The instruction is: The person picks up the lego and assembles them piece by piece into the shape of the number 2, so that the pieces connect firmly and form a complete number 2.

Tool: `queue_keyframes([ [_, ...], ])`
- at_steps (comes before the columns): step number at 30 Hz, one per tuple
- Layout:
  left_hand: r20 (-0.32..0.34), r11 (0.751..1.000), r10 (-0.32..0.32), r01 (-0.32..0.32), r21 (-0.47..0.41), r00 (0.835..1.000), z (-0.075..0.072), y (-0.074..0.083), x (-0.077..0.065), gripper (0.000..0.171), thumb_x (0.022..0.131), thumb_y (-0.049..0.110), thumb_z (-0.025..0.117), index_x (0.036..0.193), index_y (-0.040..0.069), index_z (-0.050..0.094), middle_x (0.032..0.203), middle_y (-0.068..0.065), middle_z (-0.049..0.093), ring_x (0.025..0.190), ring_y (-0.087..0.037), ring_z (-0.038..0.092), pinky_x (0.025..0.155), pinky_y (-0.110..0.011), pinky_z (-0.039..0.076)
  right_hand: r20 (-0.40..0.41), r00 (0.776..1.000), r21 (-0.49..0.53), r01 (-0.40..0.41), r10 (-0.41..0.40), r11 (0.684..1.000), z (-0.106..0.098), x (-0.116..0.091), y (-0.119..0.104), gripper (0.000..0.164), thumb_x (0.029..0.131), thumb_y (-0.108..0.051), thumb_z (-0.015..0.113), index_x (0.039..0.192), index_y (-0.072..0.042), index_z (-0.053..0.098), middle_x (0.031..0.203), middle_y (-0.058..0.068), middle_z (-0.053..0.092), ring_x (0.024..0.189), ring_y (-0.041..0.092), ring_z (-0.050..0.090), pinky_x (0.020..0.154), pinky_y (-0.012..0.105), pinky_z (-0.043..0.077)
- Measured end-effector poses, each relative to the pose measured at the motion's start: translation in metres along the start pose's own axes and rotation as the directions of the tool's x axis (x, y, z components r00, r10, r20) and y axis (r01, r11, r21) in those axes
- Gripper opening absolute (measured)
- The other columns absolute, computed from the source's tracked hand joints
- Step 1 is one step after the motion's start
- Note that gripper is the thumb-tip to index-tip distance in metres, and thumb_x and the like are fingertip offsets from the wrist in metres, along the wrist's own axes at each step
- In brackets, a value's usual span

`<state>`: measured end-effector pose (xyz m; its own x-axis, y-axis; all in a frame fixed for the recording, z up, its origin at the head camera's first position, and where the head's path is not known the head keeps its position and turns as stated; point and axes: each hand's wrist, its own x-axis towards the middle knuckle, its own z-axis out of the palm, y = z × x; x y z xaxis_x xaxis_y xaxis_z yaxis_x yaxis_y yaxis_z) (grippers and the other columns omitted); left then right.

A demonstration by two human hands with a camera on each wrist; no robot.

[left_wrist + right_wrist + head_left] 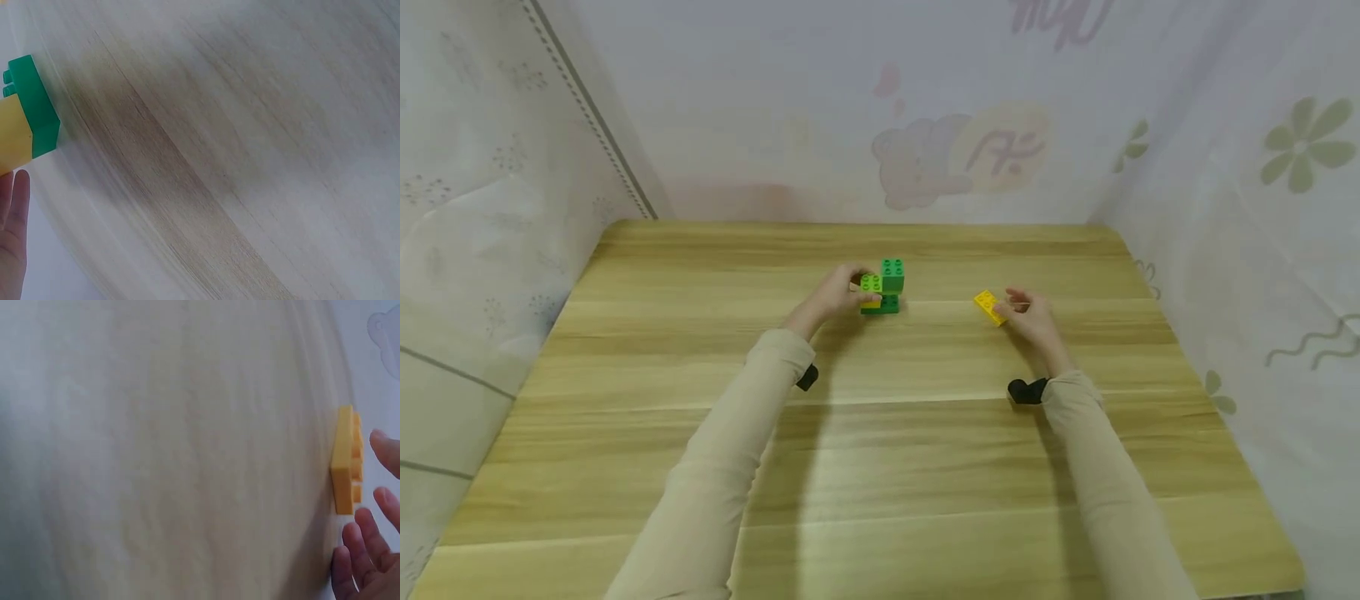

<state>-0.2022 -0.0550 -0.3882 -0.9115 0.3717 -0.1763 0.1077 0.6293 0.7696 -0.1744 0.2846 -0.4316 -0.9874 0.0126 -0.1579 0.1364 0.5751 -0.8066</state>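
My left hand (837, 293) holds the left side of a small stack of toy building bricks, thumb in front and fingers behind. The stack has a dark green base (889, 305), a lime brick (870, 283) over a partly hidden yellow one, and a green brick (892, 273) standing highest at the right. In the left wrist view, fingers (19, 203) reach up to the yellow brick (14, 134). To the right, a flat yellow brick (988, 306) lies studs up on the table. Over its near right end hovers my right hand (1032, 319), thumb and fingers spread in the right wrist view.
The wood-grain table (910, 475) ends at a back edge just beyond the bricks. Pale patterned sheets (760, 117) hang behind it and at both sides. A black wrist device (1027, 391) sits under the right cuff, another (807, 377) under the left.
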Motion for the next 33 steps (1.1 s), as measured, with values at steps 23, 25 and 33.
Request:
queue_keyframes([
  [23, -0.008, 1.0, 0.005, -0.005, -0.008, 1.0, 0.0, 0.003, -0.003, 0.046, 0.085, 0.018, 0.065, 0.123, -0.002, 0.049, 0.117, -0.018, 0.055, 0.112, -0.03, 0.049, 0.102, -0.041, 0.039, -0.156, 0.982, 0.062, -0.1, 0.109, 0.993, 0.023, -0.001, 0.009, 0.051, 0.079, -0.017, 0.071, 0.119, 0.009, 0.054, 0.126, 0.025, 0.041, 0.112, 0.031, 0.044, 0.095, 0.038, 0.041],
  [25, -0.011, 1.0, 0.006, -0.006, -0.01, 1.0, 0.0, 0.004, -0.003, 0.046, 0.085, 0.018, 0.065, 0.124, -0.002, 0.048, 0.117, -0.018, 0.054, 0.112, -0.03, 0.049, 0.101, -0.041, 0.039, -0.155, 0.982, 0.062, -0.103, 0.111, 0.993, 0.023, 0.0, 0.009, 0.051, 0.079, -0.018, 0.072, 0.119, 0.008, 0.054, 0.127, 0.024, 0.04, 0.112, 0.031, 0.043, 0.096, 0.039, 0.04],
  [33, -0.01, 1.0, -0.002, 0.002, -0.004, 1.0, 0.001, 0.003, -0.003, 0.046, 0.085, 0.018, 0.065, 0.123, -0.002, 0.049, 0.117, -0.018, 0.055, 0.112, -0.03, 0.049, 0.102, -0.041, 0.038, -0.12, 0.984, 0.058, -0.122, 0.128, 0.991, 0.021, 0.002, 0.01, 0.052, 0.079, -0.019, 0.071, 0.121, 0.007, 0.054, 0.127, 0.024, 0.042, 0.111, 0.03, 0.045, 0.092, 0.034, 0.041],
])
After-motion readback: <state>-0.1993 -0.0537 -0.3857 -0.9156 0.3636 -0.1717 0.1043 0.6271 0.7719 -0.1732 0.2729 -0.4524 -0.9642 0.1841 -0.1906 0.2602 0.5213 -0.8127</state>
